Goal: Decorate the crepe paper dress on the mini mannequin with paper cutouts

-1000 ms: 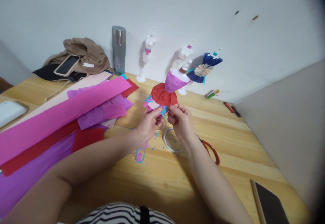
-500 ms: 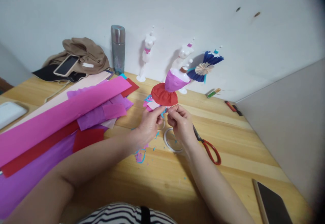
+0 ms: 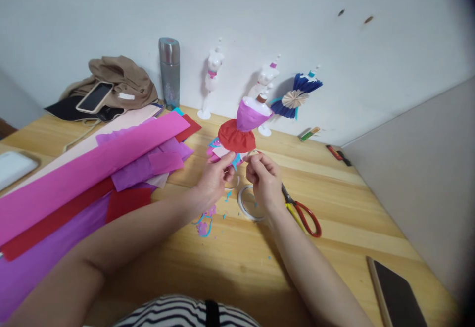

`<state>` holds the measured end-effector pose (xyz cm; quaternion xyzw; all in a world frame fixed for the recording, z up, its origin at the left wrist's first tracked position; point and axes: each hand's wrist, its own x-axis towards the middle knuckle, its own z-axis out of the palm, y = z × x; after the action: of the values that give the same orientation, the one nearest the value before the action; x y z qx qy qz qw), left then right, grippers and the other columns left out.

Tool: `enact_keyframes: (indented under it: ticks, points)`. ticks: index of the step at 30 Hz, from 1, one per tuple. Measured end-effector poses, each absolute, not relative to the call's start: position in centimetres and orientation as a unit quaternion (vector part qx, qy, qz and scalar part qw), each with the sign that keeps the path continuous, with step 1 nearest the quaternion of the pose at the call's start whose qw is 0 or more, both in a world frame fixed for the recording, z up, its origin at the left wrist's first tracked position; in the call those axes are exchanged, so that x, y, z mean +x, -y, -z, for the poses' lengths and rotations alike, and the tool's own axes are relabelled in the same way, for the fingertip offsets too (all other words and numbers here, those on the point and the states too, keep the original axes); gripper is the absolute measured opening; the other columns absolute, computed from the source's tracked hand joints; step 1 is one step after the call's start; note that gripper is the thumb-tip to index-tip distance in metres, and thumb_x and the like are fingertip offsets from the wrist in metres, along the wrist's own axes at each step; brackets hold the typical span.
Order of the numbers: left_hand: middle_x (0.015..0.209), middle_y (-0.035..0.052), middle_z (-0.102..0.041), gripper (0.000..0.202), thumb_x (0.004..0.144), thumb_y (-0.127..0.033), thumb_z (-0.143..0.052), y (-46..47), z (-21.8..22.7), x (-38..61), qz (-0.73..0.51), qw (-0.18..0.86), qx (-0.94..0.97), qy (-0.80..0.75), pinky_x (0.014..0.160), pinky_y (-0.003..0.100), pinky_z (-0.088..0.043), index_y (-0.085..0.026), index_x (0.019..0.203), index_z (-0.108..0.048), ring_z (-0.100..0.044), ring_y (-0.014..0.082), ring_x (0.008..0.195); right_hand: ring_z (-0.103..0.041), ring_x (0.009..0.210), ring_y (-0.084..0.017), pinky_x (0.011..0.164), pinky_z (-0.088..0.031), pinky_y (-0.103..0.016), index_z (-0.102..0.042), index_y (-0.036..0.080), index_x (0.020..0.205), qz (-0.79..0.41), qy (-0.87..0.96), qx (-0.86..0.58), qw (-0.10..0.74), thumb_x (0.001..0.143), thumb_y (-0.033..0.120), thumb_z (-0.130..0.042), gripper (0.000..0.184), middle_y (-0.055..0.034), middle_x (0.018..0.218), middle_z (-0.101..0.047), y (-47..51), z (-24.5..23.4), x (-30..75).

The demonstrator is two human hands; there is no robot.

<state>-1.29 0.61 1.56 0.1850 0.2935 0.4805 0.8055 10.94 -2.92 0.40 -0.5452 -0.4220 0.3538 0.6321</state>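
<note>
My left hand [image 3: 215,176] is curled in front of the dress form, thumb against fingers. What it pinches, if anything, is too small to make out. A torn blue paper scrap [image 3: 236,162] shows beside its thumb. My right hand [image 3: 264,176], close on the right, is closed with its fingertips around a small pale piece [image 3: 254,153]. Just behind both hands stands a mini dress form with a purple paper bodice [image 3: 249,115] and a gathered red paper skirt [image 3: 236,136]. White and pink paper pieces [image 3: 221,151] lie below the skirt.
A roll of double-sided tape [image 3: 245,212] and scissors [image 3: 309,219] lie near my right forearm. Coloured paper sheets [image 3: 100,159] pile up at left. Other dress forms [image 3: 214,65] and a flask [image 3: 169,77] stand by the wall. A phone [image 3: 397,292] lies at right.
My hands have drawn slightly apart, the left moving a little left and down. More of the blue scrap shows between them. The whole view has shifted slightly.
</note>
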Motion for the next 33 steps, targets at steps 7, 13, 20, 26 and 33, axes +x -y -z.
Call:
enact_keyframes:
  ticks: [7, 13, 20, 26, 33]
  points:
    - [0.065, -0.0055, -0.062, 0.03, 0.073, -0.022, -0.09, -0.9, -1.3, -1.1, -0.481, 0.799, 0.182, -0.312, 0.049, 0.022, -0.028, -0.019, 0.075, -0.061, -0.046, 0.0047, 0.05, -0.037, 0.052, -0.013, 0.051, -0.028, -0.027, -0.072, 0.024, 0.076, -0.326, 0.442, -0.569, 0.612, 0.073, 0.047, -0.075, 0.023, 0.0051, 0.054, -0.048, 2.7, 0.0, 10.5]
    - [0.066, -0.0056, -0.062, 0.028, 0.072, -0.021, -0.09, -1.0, -1.2, -1.2, -0.485, 0.798, 0.175, -0.311, 0.051, 0.022, -0.03, -0.02, 0.077, -0.062, -0.049, 0.0057, 0.052, -0.04, 0.053, -0.013, 0.051, -0.028, -0.027, -0.072, 0.023, 0.074, -0.305, 0.475, -0.578, 0.589, 0.076, 0.046, -0.075, 0.024, 0.0042, 0.055, -0.051, 2.9, -0.1, 11.2]
    - [0.065, -0.0056, -0.062, 0.029, 0.074, -0.02, -0.089, -1.1, -1.5, -1.2, -0.479, 0.801, 0.172, -0.316, 0.051, 0.021, -0.032, -0.019, 0.077, -0.06, -0.051, 0.0048, 0.051, -0.03, 0.046, -0.009, 0.048, -0.025, -0.026, -0.073, 0.023, 0.077, -0.372, 0.429, -0.559, 0.604, 0.07, 0.046, -0.081, 0.026, 0.0097, 0.049, -0.041, 2.7, -0.2, 11.1]
    - [0.068, -0.0046, -0.064, 0.023, 0.077, -0.018, -0.086, -1.0, -1.6, -1.3, -0.469, 0.809, 0.173, -0.311, 0.052, 0.022, -0.03, -0.019, 0.08, -0.063, -0.051, 0.0053, 0.052, -0.032, 0.045, -0.008, 0.048, -0.027, -0.025, -0.073, 0.022, 0.078, -0.381, 0.413, -0.552, 0.616, 0.068, 0.044, -0.081, 0.026, 0.0082, 0.051, -0.05, 2.7, -0.2, 10.5]
    - [0.066, -0.0059, -0.061, 0.026, 0.074, -0.018, -0.088, -1.2, -0.6, -0.9, -0.478, 0.807, 0.183, -0.295, 0.054, 0.024, -0.028, -0.019, 0.079, -0.062, -0.05, 0.0067, 0.053, -0.027, 0.043, -0.006, 0.045, -0.019, -0.023, -0.067, 0.021, 0.071, -0.42, 0.391, -0.525, 0.628, 0.066, 0.044, -0.086, 0.03, 0.0087, 0.051, -0.047, 2.9, -0.6, 10.1]
